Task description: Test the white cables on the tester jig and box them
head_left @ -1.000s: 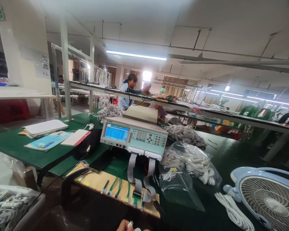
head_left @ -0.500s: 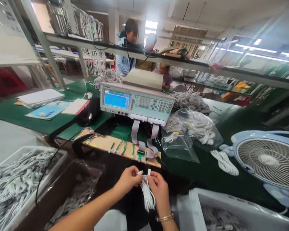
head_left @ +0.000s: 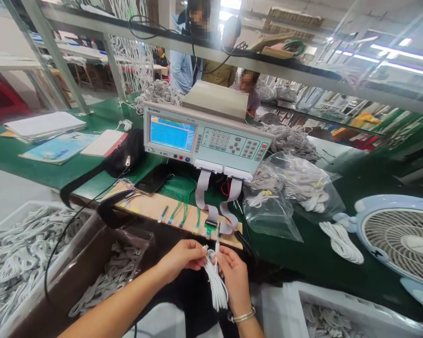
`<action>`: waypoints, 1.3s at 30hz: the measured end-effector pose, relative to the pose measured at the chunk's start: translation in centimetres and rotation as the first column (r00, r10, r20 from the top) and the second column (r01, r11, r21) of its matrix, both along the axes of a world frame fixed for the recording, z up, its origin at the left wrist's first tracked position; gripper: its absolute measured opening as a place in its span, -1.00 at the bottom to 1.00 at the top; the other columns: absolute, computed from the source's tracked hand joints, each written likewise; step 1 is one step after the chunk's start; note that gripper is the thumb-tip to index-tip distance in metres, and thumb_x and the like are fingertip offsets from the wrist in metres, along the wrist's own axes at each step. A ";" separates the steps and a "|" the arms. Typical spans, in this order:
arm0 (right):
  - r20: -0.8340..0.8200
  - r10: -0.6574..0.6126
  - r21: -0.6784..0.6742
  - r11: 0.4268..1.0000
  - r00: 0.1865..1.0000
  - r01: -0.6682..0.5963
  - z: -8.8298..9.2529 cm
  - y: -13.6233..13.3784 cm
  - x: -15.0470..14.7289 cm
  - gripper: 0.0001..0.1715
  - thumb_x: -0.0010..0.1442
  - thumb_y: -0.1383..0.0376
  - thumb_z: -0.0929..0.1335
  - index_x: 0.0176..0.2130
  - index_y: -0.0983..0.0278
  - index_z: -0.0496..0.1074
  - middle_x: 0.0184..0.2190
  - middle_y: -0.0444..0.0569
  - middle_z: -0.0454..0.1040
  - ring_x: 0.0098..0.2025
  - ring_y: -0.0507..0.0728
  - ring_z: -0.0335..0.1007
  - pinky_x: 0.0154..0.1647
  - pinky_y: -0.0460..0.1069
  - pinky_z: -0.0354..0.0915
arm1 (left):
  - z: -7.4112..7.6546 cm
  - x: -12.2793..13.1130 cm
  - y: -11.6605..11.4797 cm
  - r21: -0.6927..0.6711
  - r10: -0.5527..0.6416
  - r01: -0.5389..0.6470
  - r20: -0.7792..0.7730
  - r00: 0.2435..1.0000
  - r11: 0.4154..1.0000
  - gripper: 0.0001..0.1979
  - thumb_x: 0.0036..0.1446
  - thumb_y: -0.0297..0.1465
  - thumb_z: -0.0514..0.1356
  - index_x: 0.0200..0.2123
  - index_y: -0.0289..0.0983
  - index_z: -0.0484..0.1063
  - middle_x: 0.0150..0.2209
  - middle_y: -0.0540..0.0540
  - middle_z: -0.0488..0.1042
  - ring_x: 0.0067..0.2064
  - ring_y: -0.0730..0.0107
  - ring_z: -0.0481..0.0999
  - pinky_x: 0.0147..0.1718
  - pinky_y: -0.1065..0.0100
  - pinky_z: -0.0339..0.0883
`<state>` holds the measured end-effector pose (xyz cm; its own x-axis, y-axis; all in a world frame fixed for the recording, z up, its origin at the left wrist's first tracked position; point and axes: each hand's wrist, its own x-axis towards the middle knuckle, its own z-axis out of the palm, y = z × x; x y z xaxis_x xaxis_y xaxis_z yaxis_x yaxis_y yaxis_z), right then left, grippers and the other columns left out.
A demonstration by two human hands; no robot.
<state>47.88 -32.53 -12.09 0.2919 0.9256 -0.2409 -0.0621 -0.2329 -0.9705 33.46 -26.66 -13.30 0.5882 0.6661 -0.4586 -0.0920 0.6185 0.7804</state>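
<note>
My right hand (head_left: 232,272) is closed on one white plug (head_left: 217,249) of a bundled white cable (head_left: 216,286). This plug points at the front edge of a wooden test board (head_left: 144,206), by its right-hand socket; whether it is seated I cannot tell. Between the thumb and fingers of my left hand (head_left: 183,257) is the cable's other white end (head_left: 205,249). The coiled loops hang below both hands. Grey ribbon cables (head_left: 202,188) run from the board up to a tester (head_left: 207,134) with a lit blue screen.
Crates of bundled cables stand at left (head_left: 88,218) and lower right (head_left: 285,305). A brown lined box (head_left: 70,263) holds more bundles. At right are a blue fan (head_left: 359,209), a loose cable bundle (head_left: 341,241) and clear bags (head_left: 275,220). People are behind the shelf (head_left: 120,26).
My head view has shifted, so the bench appears larger. My hands have come closer to the board, and the right-hand plug now reaches its front edge.
</note>
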 end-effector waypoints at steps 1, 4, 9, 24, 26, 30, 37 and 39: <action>0.011 -0.001 0.003 1.000 1.000 0.001 0.1 -0.1 0.0 -0.70 -0.04 0.19 0.33 -0.32 0.34 0.38 -0.62 -0.11 0.41 -0.61 -0.02 0.22 -0.65 -0.15 0.10 | 0.0 -0.1 0.0 -0.005 0.003 -0.003 -0.002 1.000 1.000 -0.71 -0.21 -0.25 0.23 -0.52 -0.35 0.28 -0.51 -0.08 0.43 -0.51 0.54 0.37 -0.49 0.47 0.24; 0.025 -0.006 0.020 1.000 1.000 0.005 0.2 -0.1 -0.1 -0.71 -0.04 0.19 0.34 -0.32 0.34 0.38 -0.63 -0.11 0.41 -0.62 -0.01 0.22 -0.66 -0.15 0.09 | -0.1 -0.1 -0.1 -0.005 0.020 -0.020 -0.018 1.000 1.000 -0.71 -0.24 -0.26 0.24 -0.50 -0.35 0.28 -0.50 -0.09 0.44 -0.50 0.52 0.39 -0.50 0.47 0.23; -0.125 -0.056 0.004 0.998 0.991 0.057 -0.3 0.6 -0.5 -0.71 -0.09 0.18 0.36 -0.39 0.36 0.37 -0.65 -0.13 0.39 -0.68 -0.07 0.13 -0.70 -0.17 0.00 | -0.3 0.0 -0.1 -0.027 0.082 -0.082 -0.005 0.997 0.996 -0.73 -0.23 -0.27 0.23 -0.55 -0.34 0.26 -0.55 -0.03 0.41 -0.57 0.59 0.33 -0.57 0.53 0.18; 0.243 0.031 0.075 0.996 0.970 -0.051 0.4 -1.7 0.7 -0.64 0.00 0.10 0.28 -0.34 0.35 0.40 -0.58 -0.06 0.43 -0.65 -0.01 0.16 -0.64 -0.12 0.12 | 0.0 2.8 -1.8 -0.074 0.384 -0.377 0.119 0.916 0.923 -0.73 -0.21 -0.27 0.24 -0.61 -0.34 0.26 -0.63 0.02 0.34 -0.62 0.63 0.25 -0.59 0.53 0.11; 0.193 0.031 0.057 0.997 0.981 -0.043 0.1 -1.6 0.6 -0.65 -0.01 0.11 0.30 -0.35 0.34 0.40 -0.59 -0.08 0.42 -0.65 -0.03 0.14 -0.68 -0.14 0.09 | -0.2 3.0 -2.0 -0.099 0.401 -0.390 0.172 0.900 0.916 -0.74 -0.22 -0.27 0.25 -0.59 -0.35 0.28 -0.64 0.04 0.32 -0.64 0.65 0.20 -0.61 0.53 0.08; 0.026 -0.021 0.025 0.999 0.999 0.020 -0.5 -0.9 0.3 -0.67 -0.05 0.13 0.33 -0.36 0.35 0.40 -0.62 -0.12 0.37 -0.64 -0.06 0.14 -0.71 -0.18 0.06 | -0.4 2.8 -1.8 -0.073 0.379 -0.372 0.156 0.912 0.925 -0.73 -0.26 -0.27 0.27 -0.56 -0.36 0.33 -0.64 0.06 0.28 -0.63 0.65 0.16 -0.59 0.52 0.04; -0.132 0.024 -0.045 0.999 0.991 -0.031 -0.1 0.4 0.2 -0.67 -0.08 0.08 0.34 -0.51 0.33 0.36 -0.68 -0.19 0.27 -0.70 -0.09 0.10 -0.78 -0.20 -0.01 | 0.9 1.8 -0.7 0.065 0.194 -0.194 0.004 0.981 0.979 -0.60 -0.20 -0.09 0.16 -0.53 -0.36 0.39 -0.69 0.13 0.06 -0.64 0.64 0.01 -0.65 0.52 -0.13; -0.086 0.030 -0.078 0.996 0.996 -0.037 -0.2 0.8 0.3 -0.64 -0.09 0.06 0.33 -0.54 0.32 0.34 -0.71 -0.21 0.24 -0.73 -0.10 0.07 -0.80 -0.21 -0.04 | 1.3 2.0 -0.3 0.104 0.190 -0.187 -0.024 0.982 0.977 -0.56 -0.16 -0.04 0.10 -0.52 -0.35 0.41 -0.69 0.12 0.05 -0.65 0.63 0.01 -0.67 0.51 -0.12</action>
